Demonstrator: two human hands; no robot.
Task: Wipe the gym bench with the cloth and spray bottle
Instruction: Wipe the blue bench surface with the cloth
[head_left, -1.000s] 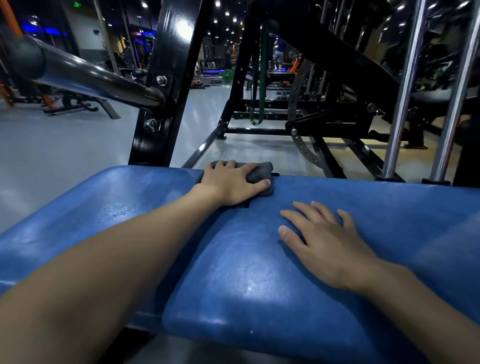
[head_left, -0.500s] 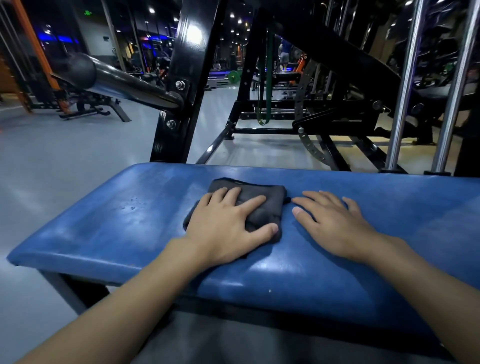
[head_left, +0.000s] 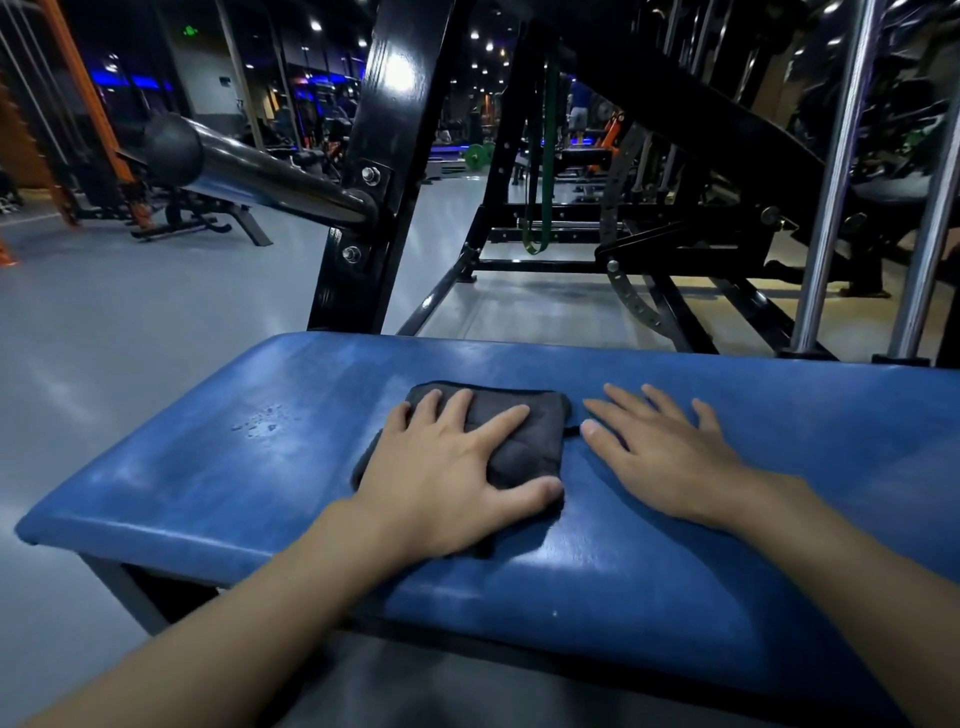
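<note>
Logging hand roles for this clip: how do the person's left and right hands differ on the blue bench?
The left hand presses flat on the folded dark grey cloth; the right hand rests on the bare blue padded bench beside it. The left hand lies nearer the liquid droplets, the right hand farther away. Both are palm down, fingers straight.

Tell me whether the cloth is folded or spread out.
Folded: the grey cloth forms a small, thick pad under the left hand on the blue bench.
</note>
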